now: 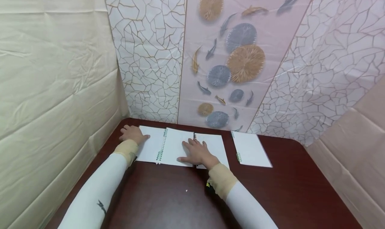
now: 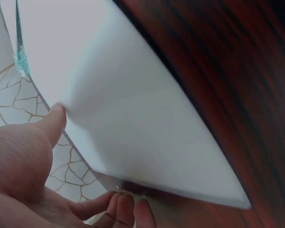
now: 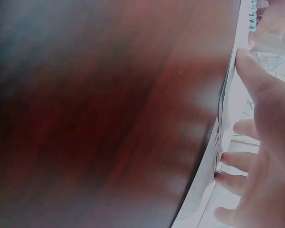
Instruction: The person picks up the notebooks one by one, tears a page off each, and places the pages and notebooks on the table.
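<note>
My left hand [image 1: 132, 134] lay at the outer end of a row of paper, its thumb over the left white page [image 1: 150, 145] and its fingers just past that page's left edge. Those fingers were loosely bent, gripping nothing; how hard the thumb pressed, I could not tell.

My right hand [image 1: 198, 153] was spread wide and flat, gripping nothing either. Its thumb and index finger lay over the middle white page [image 1: 177, 142], near its right edge, and the palm covered part of the black coil [image 1: 195, 136]. The third white page [image 1: 215, 147] ran out from under that hand to the right.

A green coil [image 1: 159, 154] stood between my two hands, dividing the left page from the middle one; whether both belonged to a single notebook, I could not tell. To the right of my right hand, just apart from the row, lay a separate notebook [image 1: 252, 149] with a second green coil [image 1: 239, 157] along its left side.

I counted four white pages in all, three in the row and one apart, with three coils showing: two green, one black. All lay on one dark red-brown table [image 1: 294, 182].
</note>
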Tool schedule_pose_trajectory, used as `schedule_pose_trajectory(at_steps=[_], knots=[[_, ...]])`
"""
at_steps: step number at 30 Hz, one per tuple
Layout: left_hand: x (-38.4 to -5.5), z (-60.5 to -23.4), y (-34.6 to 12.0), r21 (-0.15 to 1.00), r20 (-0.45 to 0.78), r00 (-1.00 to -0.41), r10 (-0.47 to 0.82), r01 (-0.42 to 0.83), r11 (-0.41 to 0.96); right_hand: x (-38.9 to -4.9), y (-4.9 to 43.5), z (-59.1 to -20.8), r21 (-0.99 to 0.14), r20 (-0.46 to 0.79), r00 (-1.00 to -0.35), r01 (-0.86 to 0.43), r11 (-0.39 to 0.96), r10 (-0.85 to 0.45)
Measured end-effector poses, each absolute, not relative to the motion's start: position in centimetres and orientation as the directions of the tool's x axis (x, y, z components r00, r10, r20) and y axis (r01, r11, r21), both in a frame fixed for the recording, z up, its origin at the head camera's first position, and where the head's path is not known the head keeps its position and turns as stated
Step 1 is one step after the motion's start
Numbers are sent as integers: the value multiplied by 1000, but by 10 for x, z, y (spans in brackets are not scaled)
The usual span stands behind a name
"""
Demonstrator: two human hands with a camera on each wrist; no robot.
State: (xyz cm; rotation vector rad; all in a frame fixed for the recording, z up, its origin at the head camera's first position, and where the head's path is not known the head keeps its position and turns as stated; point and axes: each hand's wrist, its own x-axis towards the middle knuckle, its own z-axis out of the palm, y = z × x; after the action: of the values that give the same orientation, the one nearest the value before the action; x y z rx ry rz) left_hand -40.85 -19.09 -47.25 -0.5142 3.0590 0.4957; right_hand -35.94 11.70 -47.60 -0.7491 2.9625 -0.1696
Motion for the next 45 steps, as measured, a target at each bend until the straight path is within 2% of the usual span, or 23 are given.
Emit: schedule_pose_trajectory(at_steps=[16,23,30,39,45], knots=[[-419,-463,-186,414,-274,-883,-382,-467,781,-362,115,-473,-138,-117,-867,-469,872,-485],[-415,-460,-187,460,-275,-890,-364,-455,763,-361,114,-471,-143,-124,-869,-461,876,-478],[-410,-456,-181,425,-251,-904,-347,-425,799,-362,114,-473,-144,-129,-873,-452,880,-470],[-412,-458,-183,462,-277,-875,-396,-483,744,-363,114,-476,-153,-128,-870,-457,876,-476],[-408,-452,-188,465,-271,-912,-308,-404,788,-362,115,-476,-144,-127,-869,-460,876,-478]])
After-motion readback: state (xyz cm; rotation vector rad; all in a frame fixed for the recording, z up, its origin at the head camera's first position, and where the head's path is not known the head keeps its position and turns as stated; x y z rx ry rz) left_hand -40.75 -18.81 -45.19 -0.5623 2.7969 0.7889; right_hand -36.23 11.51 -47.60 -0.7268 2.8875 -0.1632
